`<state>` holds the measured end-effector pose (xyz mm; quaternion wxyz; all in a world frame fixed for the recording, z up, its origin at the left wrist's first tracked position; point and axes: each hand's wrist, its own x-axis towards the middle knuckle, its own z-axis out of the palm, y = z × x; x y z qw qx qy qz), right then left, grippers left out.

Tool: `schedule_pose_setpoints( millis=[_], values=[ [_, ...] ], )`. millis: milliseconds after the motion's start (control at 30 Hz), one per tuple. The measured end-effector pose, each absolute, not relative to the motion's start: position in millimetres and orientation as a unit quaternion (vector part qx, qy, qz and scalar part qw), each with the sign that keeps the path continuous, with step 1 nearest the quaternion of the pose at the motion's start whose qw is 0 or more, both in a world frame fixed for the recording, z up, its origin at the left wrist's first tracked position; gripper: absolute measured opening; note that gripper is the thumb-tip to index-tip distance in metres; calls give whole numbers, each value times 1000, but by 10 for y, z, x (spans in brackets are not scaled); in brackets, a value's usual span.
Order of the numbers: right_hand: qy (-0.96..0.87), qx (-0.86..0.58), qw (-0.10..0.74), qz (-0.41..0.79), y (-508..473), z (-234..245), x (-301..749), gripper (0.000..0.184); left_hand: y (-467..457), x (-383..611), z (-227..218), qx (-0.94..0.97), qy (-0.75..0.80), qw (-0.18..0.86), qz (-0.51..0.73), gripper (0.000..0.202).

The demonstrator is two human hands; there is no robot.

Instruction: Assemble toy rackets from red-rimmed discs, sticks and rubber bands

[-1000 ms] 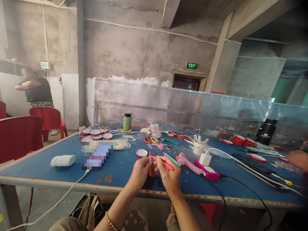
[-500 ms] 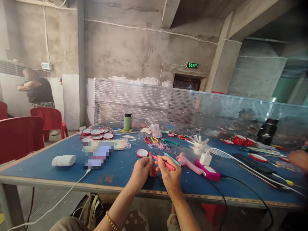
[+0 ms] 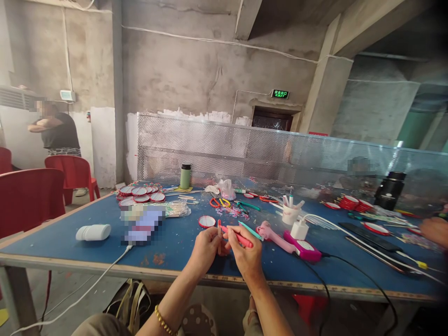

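Observation:
My left hand [image 3: 206, 248] is closed and pinches a thin wooden stick [image 3: 219, 229] upright; its top end is red. In my right hand [image 3: 249, 254] is a pinkish-red pen [image 3: 244, 240], gripped like a writing tool, its tip at or very near the stick's side. Whether the two touch I cannot tell. Just beyond my hands lies a round, red-rimmed white disc [image 3: 206, 221]. A teal pen [image 3: 250, 231] rests on the table behind my right hand.
On the blue table [image 3: 105, 259] stand a white bottle [image 3: 93, 232], a phone [image 3: 144, 226] on a cable, stacked red-rimmed discs [image 3: 142, 192], pliers [image 3: 248, 206], a white cup [image 3: 291, 214], a pink tool [image 3: 278, 238] and a magenta power strip [image 3: 303, 247]. Another person's hand [image 3: 434, 232] is at right.
My right hand has shifted slightly left, bringing the pen's tip closer to the stick. The left hand keeps nearly the same place and hold.

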<state>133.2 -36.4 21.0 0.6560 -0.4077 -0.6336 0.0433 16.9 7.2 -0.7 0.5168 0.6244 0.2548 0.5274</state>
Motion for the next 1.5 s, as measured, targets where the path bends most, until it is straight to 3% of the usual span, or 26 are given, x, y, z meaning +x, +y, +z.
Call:
schedule_pose_setpoints(
  millis=[1500],
  values=[
    [-631,-414,656,23,-368,207,1329,18,61,171,4,621,253,524,524,33]
  ],
)
